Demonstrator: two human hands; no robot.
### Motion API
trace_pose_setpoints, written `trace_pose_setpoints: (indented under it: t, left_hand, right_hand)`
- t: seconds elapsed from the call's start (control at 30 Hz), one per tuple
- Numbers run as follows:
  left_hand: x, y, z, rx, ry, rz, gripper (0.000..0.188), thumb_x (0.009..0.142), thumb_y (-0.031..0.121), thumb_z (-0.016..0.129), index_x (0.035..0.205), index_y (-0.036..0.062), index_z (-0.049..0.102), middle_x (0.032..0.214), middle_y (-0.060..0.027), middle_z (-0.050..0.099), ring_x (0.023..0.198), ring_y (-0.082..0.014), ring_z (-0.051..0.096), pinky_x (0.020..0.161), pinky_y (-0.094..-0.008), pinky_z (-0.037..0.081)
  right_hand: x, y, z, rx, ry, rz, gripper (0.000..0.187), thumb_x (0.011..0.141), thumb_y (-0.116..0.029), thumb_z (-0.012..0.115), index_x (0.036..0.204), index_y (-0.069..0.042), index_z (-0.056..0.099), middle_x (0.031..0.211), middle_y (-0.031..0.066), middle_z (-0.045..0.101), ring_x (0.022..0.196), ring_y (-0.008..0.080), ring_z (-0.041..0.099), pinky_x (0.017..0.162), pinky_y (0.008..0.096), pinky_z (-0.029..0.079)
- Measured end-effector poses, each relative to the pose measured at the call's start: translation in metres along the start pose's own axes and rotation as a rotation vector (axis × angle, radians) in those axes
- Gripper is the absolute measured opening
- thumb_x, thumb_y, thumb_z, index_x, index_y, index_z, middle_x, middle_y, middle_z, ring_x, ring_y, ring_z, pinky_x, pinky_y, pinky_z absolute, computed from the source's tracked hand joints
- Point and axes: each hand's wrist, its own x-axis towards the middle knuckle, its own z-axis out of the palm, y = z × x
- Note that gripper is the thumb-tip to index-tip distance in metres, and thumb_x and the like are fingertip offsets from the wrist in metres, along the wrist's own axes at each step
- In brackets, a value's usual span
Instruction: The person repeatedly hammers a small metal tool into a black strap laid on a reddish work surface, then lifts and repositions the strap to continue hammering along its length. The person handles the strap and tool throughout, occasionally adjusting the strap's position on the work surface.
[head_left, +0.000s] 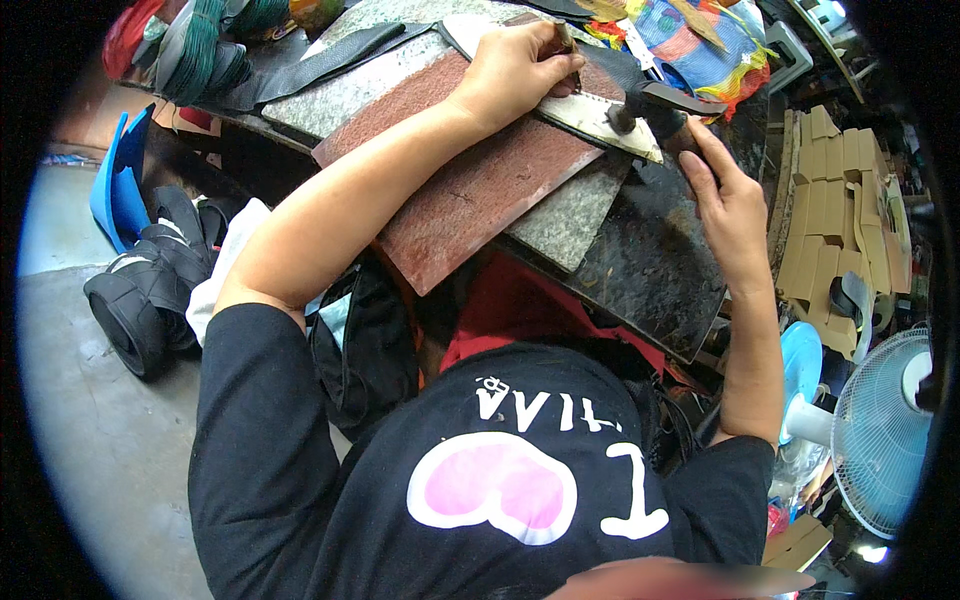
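Note:
My right hand [722, 195] grips a hammer [640, 104] by its handle, fingers closed round it and the index finger stretched along it. The hammer's round face hangs over the pointed end of a white strip [592, 116] with a dark edge and a row of small holes. Over the strip, my left hand [512, 78] pinches a short, dark, thin tool [568, 48], partly hidden by the fingers. The strip lies across a rough reddish-brown slab [490, 185], which rests on a speckled grey stone slab [575, 222].
Black strap material [335, 62] lies at the upper left beside bundles of green cord [205, 45]. A colourful mesh bag [705, 50] sits at the back right. Beyond the dark table [660, 260] stand stacked cardboard boxes [835, 190] and a fan [880, 430]. Black rolls [140, 300] lie on the floor left.

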Motion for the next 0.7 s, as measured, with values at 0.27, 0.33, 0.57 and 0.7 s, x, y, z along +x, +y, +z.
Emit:
trace_pose_setpoints:
  t: [0.27,0.33,0.57,0.7]
  left_hand:
    - [0.002,0.02,0.001,0.567,-0.089,0.561,0.019,0.09,0.011,0.067,0.106,0.0026,0.064,0.089,-0.017,0.069,0.081,-0.0342,0.069,0.072,-0.0388,0.055]
    - [0.002,0.023,0.004,0.615,-0.103,0.536,0.02,0.089,0.013,0.068,0.106,0.0026,0.064,0.09,-0.0168,0.069,0.083,-0.0336,0.069,0.073,-0.0385,0.055]
    - [-0.004,0.009,0.003,0.383,0.014,0.33,0.021,0.087,0.016,0.069,0.101,0.002,0.065,0.086,-0.0197,0.068,0.08,-0.0356,0.069,0.072,-0.0396,0.055]
    - [0.002,-0.004,0.005,-0.117,0.056,-0.064,0.016,0.094,0.013,0.066,0.098,-0.0027,0.065,0.082,-0.0089,0.071,0.073,-0.0137,0.071,0.064,-0.027,0.059]
  right_hand:
    - [0.013,-0.05,-0.048,0.553,0.4,-0.298,0.04,0.103,-0.027,0.055,0.14,-0.011,0.055,0.076,0.0021,0.061,0.061,0.0054,0.049,0.056,0.0206,0.042]
    - [0.013,-0.042,-0.03,0.307,0.204,-0.174,0.041,0.102,-0.029,0.057,0.14,-0.013,0.056,0.074,0.001,0.061,0.06,0.0052,0.049,0.056,0.0204,0.042]
    - [0.001,0.01,-0.003,0.012,0.032,-0.109,0.04,0.098,-0.04,0.058,0.135,-0.025,0.059,0.103,0.0184,0.07,0.095,0.0354,0.07,0.077,0.0393,0.054]
    - [-0.005,0.011,0.008,-0.115,0.01,-0.043,0.04,0.096,-0.04,0.061,0.134,-0.026,0.06,0.095,0.0179,0.071,0.089,0.0358,0.07,0.074,0.042,0.054]
